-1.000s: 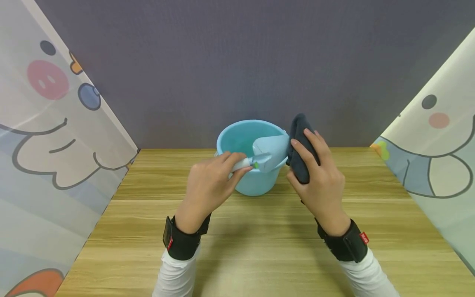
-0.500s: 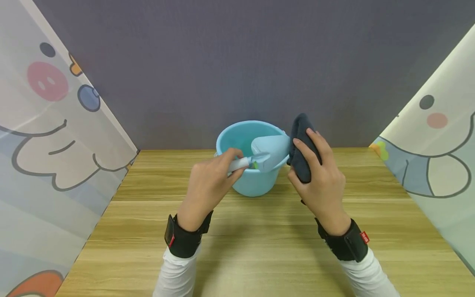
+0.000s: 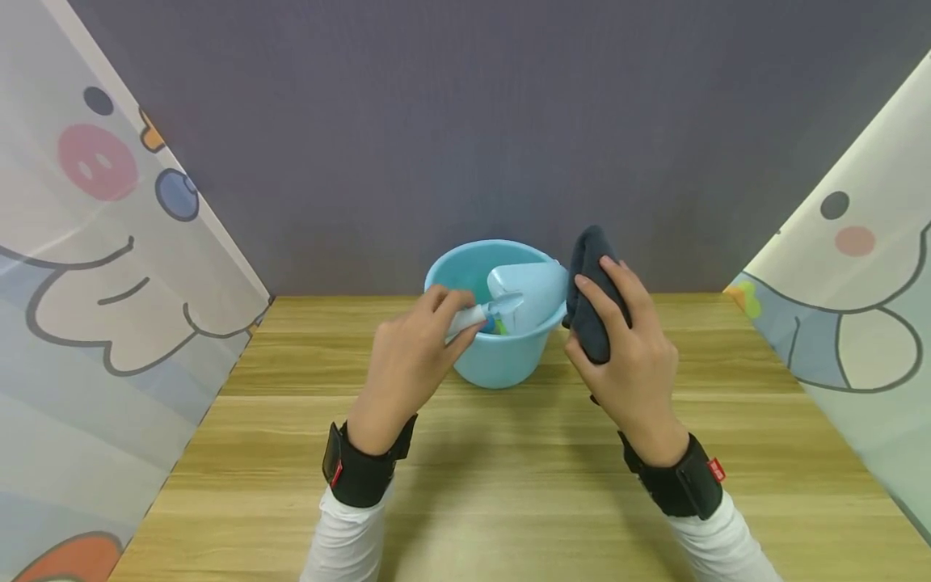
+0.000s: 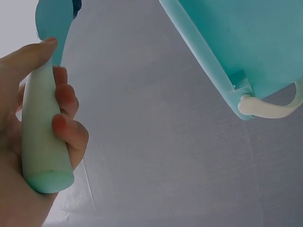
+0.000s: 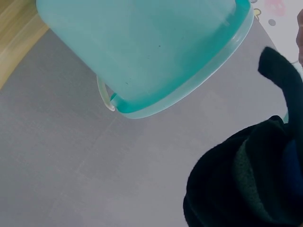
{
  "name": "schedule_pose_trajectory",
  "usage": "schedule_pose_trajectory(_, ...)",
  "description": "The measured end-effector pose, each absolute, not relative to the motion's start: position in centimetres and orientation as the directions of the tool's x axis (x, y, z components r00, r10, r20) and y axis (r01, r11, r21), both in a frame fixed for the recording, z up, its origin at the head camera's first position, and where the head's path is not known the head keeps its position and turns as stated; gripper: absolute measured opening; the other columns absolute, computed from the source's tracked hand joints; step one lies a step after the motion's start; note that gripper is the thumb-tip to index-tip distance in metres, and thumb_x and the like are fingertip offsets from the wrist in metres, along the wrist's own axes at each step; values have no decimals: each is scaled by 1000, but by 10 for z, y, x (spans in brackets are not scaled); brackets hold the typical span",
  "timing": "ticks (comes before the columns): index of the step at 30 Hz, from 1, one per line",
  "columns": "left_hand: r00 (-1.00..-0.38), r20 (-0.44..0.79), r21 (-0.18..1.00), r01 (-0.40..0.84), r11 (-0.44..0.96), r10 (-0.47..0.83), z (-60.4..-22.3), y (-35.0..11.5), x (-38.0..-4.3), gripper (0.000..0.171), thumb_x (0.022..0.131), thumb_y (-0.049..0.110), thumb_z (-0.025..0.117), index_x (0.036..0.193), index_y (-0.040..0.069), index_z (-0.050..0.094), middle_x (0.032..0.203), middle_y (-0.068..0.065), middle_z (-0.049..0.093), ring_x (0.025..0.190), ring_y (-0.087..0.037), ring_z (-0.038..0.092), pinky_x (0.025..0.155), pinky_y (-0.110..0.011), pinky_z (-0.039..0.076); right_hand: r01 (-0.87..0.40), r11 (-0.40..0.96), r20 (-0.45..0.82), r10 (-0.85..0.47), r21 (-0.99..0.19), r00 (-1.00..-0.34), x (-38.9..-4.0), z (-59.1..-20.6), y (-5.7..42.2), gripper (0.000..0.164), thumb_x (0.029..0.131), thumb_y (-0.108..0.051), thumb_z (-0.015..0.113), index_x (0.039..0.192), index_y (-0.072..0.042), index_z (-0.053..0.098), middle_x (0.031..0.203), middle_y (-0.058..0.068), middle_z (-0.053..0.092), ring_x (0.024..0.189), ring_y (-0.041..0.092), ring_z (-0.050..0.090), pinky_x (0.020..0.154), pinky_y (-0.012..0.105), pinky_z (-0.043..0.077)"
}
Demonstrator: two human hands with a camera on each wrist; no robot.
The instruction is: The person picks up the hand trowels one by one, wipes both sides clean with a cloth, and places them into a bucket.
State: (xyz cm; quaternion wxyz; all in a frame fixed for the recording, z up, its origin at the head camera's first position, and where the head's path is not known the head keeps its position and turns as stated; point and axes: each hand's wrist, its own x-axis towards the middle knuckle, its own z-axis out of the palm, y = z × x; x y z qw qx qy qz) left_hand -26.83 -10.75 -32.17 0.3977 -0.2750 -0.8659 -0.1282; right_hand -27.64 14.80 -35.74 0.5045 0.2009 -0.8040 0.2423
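My left hand [image 3: 410, 347] grips the white handle of a toy shovel [image 3: 534, 291] with a light blue blade. In the left wrist view, the fingers curl round that handle, and the thumb lies along its top end. A folded dark cloth [image 3: 595, 303] is in my right hand [image 3: 629, 356], the thumb on its near side and the fingers over it. The cloth meets the right edge of the blade in the head view. Beneath the shovel stands a light blue bucket [image 3: 502, 362], its opening partly covered by the blade and left hand.
Small blue and green things [image 3: 499, 326] show inside the bucket. A white bucket handle [image 4: 267, 109] hangs at its rim. Wood-grain table [image 3: 509, 485] lies below, a grey wall [image 3: 465, 121] behind, and cartoon-printed panels [image 3: 822, 307] stand at both sides.
The shovel blade has shifted slightly left and tilted, uncovering a blue thing in the bucket. The right hand and cloth have hardly moved.
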Motion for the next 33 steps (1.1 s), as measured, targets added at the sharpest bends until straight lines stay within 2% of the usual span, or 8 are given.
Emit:
schedule_pose_trajectory(5,-501,784,-8,582,813,366,-324,-109,-269,29,90,30,80,110,13,68,96,-2,68,59,-12,62,44,-25,41,-572,799,909,-84,-184,-409,-275,-358,148,55,85,-16,64,140,-18,61,154,10,51,142,31,52,74,60,58)
schedule_pose_trajectory(11,-487,792,7,611,791,369,-326,-111,-271,35,89,28,80,113,11,63,93,0,72,64,-12,66,48,-28,48,-581,793,916,-74,-186,-394,-276,-359,145,55,84,-17,64,139,-18,62,153,10,53,140,32,53,74,59,58)
schedule_pose_trajectory(21,-525,765,49,626,778,374,-324,-110,-271,24,88,19,81,107,15,66,89,1,69,59,-11,58,45,-26,43,-576,793,929,-34,-200,-369,-276,-358,147,53,83,-17,66,136,-18,63,150,11,54,137,35,56,76,61,56)
schedule_pose_trajectory(26,-553,748,77,621,780,366,-326,-110,-269,23,90,25,80,107,14,70,92,-1,68,58,-11,58,46,-24,42,-612,760,955,40,-220,-294,-274,-359,145,47,82,-16,69,130,-15,67,144,12,58,131,39,59,87,63,56)
schedule_pose_trajectory(30,-551,751,66,611,789,364,-328,-110,-270,23,92,27,77,106,11,72,92,0,73,59,-11,61,46,-23,42,-649,734,975,82,-200,-207,-273,-357,140,43,82,-15,68,125,-13,69,140,12,61,128,40,61,99,52,55)
schedule_pose_trajectory(33,-545,757,55,601,797,359,-329,-110,-271,23,92,28,77,107,10,72,93,-1,76,58,-10,61,45,-24,41,-662,730,984,94,-170,-148,-272,-356,136,41,81,-16,67,122,-13,70,137,12,63,127,41,62,102,50,54)
